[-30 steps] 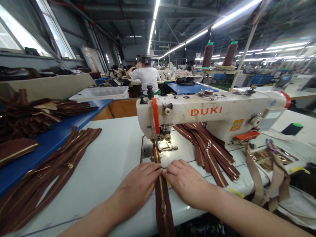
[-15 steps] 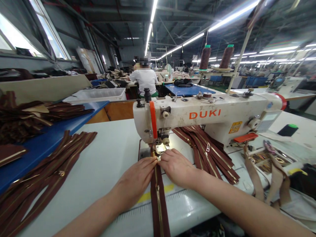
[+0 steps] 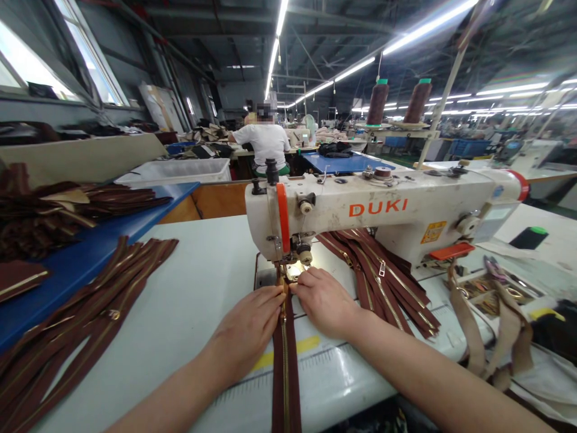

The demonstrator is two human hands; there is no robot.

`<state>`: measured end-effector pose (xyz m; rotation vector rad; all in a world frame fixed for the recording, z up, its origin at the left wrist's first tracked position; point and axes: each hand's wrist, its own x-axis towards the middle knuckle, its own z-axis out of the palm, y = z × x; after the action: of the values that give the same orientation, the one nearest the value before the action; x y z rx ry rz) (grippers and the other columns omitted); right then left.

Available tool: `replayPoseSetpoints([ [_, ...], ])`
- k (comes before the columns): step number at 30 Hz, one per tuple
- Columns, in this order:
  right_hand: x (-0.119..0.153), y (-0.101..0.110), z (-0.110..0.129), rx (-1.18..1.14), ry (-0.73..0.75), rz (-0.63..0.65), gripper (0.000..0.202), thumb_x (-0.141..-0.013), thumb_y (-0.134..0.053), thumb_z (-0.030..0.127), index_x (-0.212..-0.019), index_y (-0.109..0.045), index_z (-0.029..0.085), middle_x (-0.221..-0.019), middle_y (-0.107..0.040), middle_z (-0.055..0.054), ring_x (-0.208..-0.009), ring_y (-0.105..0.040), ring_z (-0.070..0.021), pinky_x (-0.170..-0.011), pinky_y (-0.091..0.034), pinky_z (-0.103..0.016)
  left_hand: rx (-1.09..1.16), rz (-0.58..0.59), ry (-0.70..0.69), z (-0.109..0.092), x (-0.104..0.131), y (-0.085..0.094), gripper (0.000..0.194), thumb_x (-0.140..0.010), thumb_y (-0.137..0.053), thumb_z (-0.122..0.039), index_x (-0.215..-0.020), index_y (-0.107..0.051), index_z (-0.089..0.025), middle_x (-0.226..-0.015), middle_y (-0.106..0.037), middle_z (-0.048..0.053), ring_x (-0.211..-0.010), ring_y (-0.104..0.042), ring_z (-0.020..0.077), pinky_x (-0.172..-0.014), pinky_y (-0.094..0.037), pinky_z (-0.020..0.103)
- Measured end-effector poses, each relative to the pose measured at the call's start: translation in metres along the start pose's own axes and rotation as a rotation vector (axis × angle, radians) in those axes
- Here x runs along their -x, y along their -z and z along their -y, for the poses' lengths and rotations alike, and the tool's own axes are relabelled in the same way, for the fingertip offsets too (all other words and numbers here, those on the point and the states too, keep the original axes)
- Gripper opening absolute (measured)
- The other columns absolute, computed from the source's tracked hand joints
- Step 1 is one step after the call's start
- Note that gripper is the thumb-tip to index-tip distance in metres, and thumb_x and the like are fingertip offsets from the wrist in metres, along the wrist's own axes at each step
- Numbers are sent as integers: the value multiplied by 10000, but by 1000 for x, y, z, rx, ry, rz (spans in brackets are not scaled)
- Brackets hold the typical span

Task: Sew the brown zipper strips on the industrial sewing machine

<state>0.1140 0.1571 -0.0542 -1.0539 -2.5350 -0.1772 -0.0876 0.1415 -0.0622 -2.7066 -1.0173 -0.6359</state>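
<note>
A long brown zipper strip [image 3: 286, 367] with gold teeth runs from the near table edge up under the needle area of a white sewing machine [image 3: 333, 207]. My left hand [image 3: 250, 319] is closed on the strip's left side, fingertips just in front of the presser foot. On the other side my right hand [image 3: 324, 300] has its fingers pressed together at the strip's right edge, beside the lit metal plate [image 3: 295, 272]. The zipper's pull lies between the two hands, partly hidden by fingers.
More brown zippers [image 3: 383, 276] lie behind the right hand, and another bunch [image 3: 90, 319] lies at left. A tray of metal parts [image 3: 491, 294] and beige straps [image 3: 473, 337] are at right. Ahead sits a person in a white shirt [image 3: 267, 146].
The zipper strip has slid forward toward the needle, its pull now up by my fingertips. Its near end has swung slightly left. Both hands stay in nearly the same place.
</note>
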Motion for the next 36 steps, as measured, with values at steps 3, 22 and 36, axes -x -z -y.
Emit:
replayPoseSetpoints([
  [3,1,1,0,-28,-16,-11,169,-878,-484,118,-972,-623,139,-862,-572,-67,-865,-457,-214,-764,-382,-325,-8,-6,-3,-3,-2,3,356,-974,-282,-223,-1148,-569,-102,-1149,-640,116,-1099,-568,221,-955,-478,415],
  [22,8,-3,3,-173,-46,-80,239,-864,-456,91,-945,-668,162,-842,-603,-69,-869,-519,-202,-782,-443,-324,-35,170,232,-57,65,51,446,-774,-548,-144,-1220,-534,-141,-1225,-605,124,-1103,-570,267,-944,-479,405],
  [36,14,3,11,-216,-141,-59,280,-888,-408,109,-926,-674,190,-863,-617,-69,-887,-552,-216,-791,-453,-339,-349,13,948,110,65,215,273,-797,-443,-206,-785,-713,-167,-883,-722,105,-892,-662,303,-774,-474,336],
])
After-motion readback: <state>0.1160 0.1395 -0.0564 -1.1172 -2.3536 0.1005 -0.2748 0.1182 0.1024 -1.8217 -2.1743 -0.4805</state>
